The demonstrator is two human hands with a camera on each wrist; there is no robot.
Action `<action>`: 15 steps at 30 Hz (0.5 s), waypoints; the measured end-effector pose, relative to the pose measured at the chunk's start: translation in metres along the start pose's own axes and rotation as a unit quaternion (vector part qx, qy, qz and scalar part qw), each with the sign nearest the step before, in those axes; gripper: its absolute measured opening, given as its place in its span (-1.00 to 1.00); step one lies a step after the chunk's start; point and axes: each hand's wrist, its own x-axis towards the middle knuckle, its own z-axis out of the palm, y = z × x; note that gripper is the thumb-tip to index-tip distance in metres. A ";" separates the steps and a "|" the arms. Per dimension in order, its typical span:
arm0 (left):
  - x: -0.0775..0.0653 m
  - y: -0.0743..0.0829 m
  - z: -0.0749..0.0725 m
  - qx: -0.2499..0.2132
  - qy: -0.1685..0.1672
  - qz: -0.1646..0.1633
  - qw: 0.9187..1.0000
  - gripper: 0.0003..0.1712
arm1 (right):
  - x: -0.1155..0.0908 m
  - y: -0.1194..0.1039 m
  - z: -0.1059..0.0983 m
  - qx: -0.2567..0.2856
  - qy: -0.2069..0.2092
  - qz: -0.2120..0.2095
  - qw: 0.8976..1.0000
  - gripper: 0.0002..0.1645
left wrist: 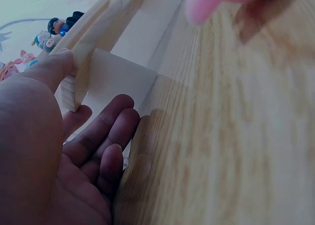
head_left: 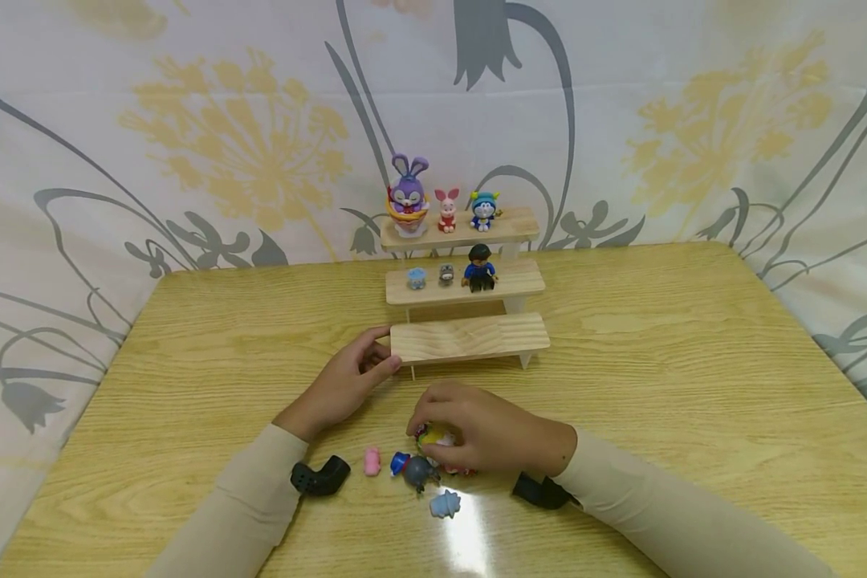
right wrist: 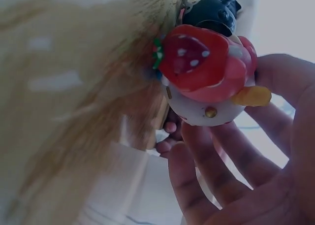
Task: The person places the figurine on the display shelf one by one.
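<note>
right grip (head_left: 477, 425) curls its thumb and fingers around a white-and-red figurine (right wrist: 209, 75) on the near side of the stand; whether that figurine touches the worktop (head_left: 657, 361) cannot be told. left grip (head_left: 343, 381) pinches the left end of the lowest tier of the wooden stand (head_left: 470, 337), thumb at its edge, with other fingers bent below the board. just left of the held figurine lies a dark grey figurine with a blue hat (head_left: 417, 470), and farther left a small pink figurine (head_left: 372, 461). a pale blue figurine (head_left: 445, 504) lies nearer. on the middle tier, from left to right, stand a light blue figurine (head_left: 416, 278), a small grey one (head_left: 445, 274) and a dark-haired figure in a blue top (head_left: 480, 271). the far, highest tier holds a purple rabbit (head_left: 408, 195), a pink big-eared figurine (head_left: 446, 213) and a blue figurine with yellow horns (head_left: 484, 210). a flowered cloth (head_left: 260, 152) hangs at the far side.
</note>
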 end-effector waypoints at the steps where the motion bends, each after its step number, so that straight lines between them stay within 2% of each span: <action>1: 0.000 0.000 0.000 0.000 0.000 -0.001 1.000 -0.28 | 0.000 0.000 0.000 0.000 -0.001 -0.005 1.000 -0.84; 7: 0.000 -0.001 0.000 -0.002 -0.002 -0.002 1.000 -0.27 | -0.001 0.001 -0.001 0.007 -0.009 -0.022 1.000 -0.86; 15: 0.000 0.000 0.000 -0.003 -0.001 0.002 1.000 -0.29 | -0.002 0.003 -0.007 0.014 -0.058 -0.013 0.998 -0.76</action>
